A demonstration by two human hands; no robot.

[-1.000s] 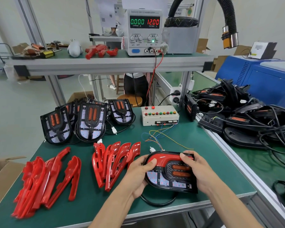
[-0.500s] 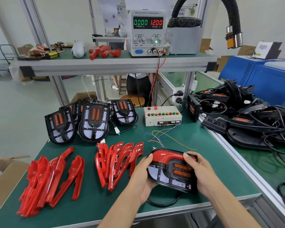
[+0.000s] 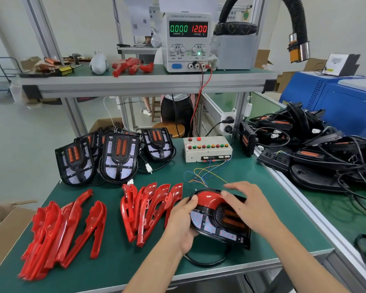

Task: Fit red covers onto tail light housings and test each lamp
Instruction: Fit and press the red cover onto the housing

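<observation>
Both forearms are bare to each hand, without sleeves, gloves or jewellery.

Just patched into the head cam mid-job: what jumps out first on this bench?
Front and centre, both hands work a tail light housing: the left hand grips its near-left edge while the right hand presses on the red cover. Left of them, loose red covers lie in two bright piles on the green mat. Above, the power supply reads 0.000 and 12.00.

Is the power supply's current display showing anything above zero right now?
No, the power supply reads 0.000 on its green current display, beside 12.00 in red.
</observation>
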